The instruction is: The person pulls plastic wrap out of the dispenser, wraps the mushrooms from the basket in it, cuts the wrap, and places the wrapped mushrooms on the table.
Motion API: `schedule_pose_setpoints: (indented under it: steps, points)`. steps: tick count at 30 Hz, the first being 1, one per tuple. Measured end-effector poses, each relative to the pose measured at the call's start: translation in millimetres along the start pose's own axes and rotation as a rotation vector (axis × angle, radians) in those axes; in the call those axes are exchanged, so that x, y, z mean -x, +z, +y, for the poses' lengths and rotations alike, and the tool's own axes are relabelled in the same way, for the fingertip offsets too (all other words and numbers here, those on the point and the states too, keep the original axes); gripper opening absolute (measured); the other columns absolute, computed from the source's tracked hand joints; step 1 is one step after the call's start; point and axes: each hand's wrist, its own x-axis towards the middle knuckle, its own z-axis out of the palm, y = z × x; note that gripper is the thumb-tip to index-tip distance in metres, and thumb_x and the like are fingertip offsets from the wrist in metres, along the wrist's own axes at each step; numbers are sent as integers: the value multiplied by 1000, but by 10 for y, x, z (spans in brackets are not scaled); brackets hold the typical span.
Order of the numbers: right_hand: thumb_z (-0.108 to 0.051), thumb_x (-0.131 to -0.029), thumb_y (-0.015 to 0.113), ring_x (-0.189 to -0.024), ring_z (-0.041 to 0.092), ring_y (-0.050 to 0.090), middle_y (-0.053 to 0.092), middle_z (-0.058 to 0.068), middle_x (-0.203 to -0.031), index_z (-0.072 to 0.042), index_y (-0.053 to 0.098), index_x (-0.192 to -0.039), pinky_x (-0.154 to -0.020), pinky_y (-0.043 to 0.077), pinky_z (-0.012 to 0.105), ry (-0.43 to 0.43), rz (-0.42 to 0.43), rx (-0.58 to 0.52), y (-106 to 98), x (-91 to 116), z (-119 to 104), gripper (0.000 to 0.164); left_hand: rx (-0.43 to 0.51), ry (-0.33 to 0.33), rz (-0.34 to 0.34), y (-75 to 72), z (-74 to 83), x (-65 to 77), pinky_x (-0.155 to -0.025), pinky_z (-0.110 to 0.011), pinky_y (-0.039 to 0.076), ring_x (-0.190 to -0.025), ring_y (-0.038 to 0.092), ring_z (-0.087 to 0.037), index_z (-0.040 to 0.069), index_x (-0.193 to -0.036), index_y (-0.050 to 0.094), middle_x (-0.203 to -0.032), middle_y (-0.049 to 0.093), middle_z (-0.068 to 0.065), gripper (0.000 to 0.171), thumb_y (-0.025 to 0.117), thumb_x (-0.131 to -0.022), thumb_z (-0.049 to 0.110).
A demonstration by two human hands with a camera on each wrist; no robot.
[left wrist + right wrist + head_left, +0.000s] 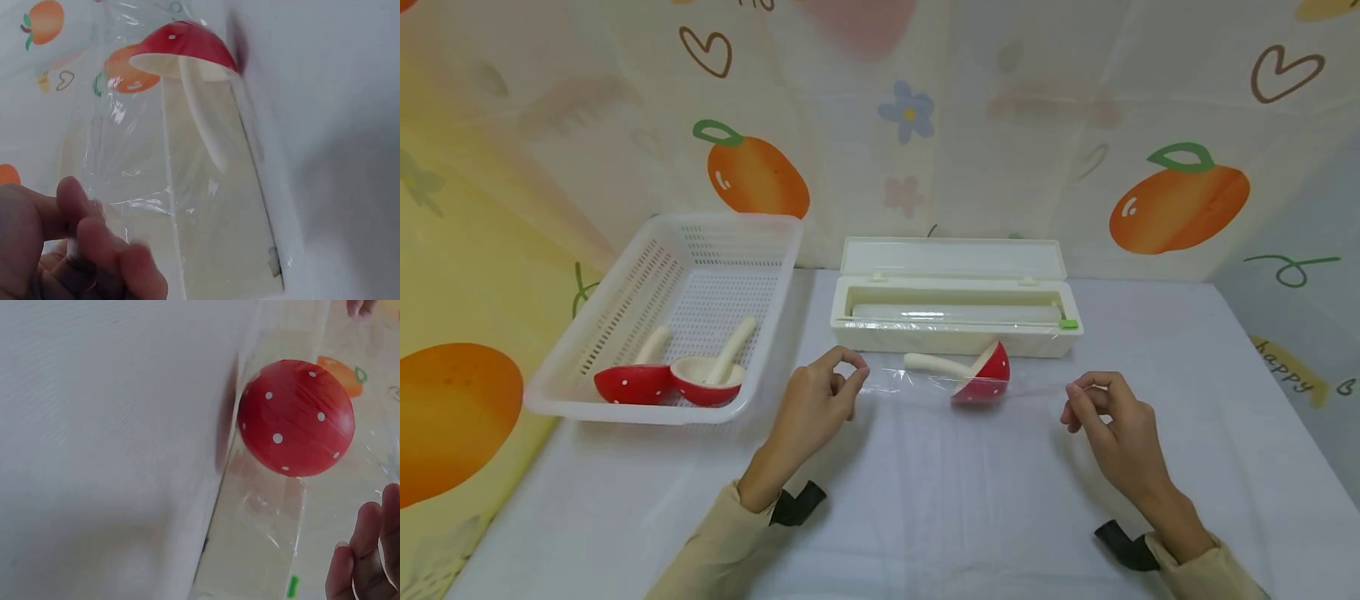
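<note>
Left hand (pixel 817 398) and right hand (pixel 1114 429) pinch the film (pixel 891 382) — stretched at the ladle (pixel 992 371), just before the box (pixel 953 257). Drawing-out step, I'd judge — next calls for even tension.

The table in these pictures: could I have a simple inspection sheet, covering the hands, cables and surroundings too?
Surface: white cloth, faintly creased.
Job's things: red-and-white ladle in front of an open white box with a film roll; clear film crosses the ladle; white basket holds two similar ladles.
Clutter: nothing seen.
Hands: left hand pinches the film between its fingers; right hand appears to pinch its other end.
Cables: nothing seen.
Surroundings: backdrop printed with oranges and hearts.
</note>
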Motion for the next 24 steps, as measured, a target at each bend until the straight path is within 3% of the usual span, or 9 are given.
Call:
schedule_pose_setpoints:
  steps: [7,10,12,15,18,24]
  points:
    - [6,-97,54,-58,1,61,67,-5,-65,6,52,-102,-61,51,11,197,18,-141,89,-116,-11,6,282,-129,-41,40,-18,-181,-49,-27,52,-48,59,-19,4,-105,60,-62,65,-18,11,60,-98,13]
    - [0,-99,53,-62,0,64,71,-3,-73,6,51,-104,-63,53,12,246,9,-134,120,-159,-2,8,407,-168,-41,55,-41,-243,-55,-32,57,-56,65,-27,0,-106,58,-73,68,-26,12,59,-99,10]
    - [-4,-101,53,-66,-2,65,74,5,-79,5,50,-106,-64,52,12,269,-5,-103,143,-182,5,11,464,-183,-33,69,-53,-273,-58,-34,59,-64,67,-33,-1,-106,57,-82,69,-30,12,58,-99,9]
    - [-8,-102,53,-72,-6,64,74,18,-88,5,50,-109,-66,52,11,279,-20,-62,187,-207,32,15,496,-192,-7,104,-67,-309,-64,-34,61,-74,69,-37,-1,-105,57,-92,69,-31,11,58,-98,7]
    - [-10,-102,53,-75,-10,63,74,20,-93,5,50,-110,-66,52,10,281,-18,-43,234,-230,70,17,489,-185,18,156,-84,-347,-66,-34,60,-80,69,-39,0,-105,58,-99,70,-30,10,59,-97,6]
    - [-11,-102,54,-76,-7,66,73,22,-96,5,51,-110,-65,53,12,314,9,-84,314,-303,115,18,365,-152,61,264,-129,-432,-66,-28,56,-86,68,-41,3,-105,61,-101,74,-22,10,59,-96,8]
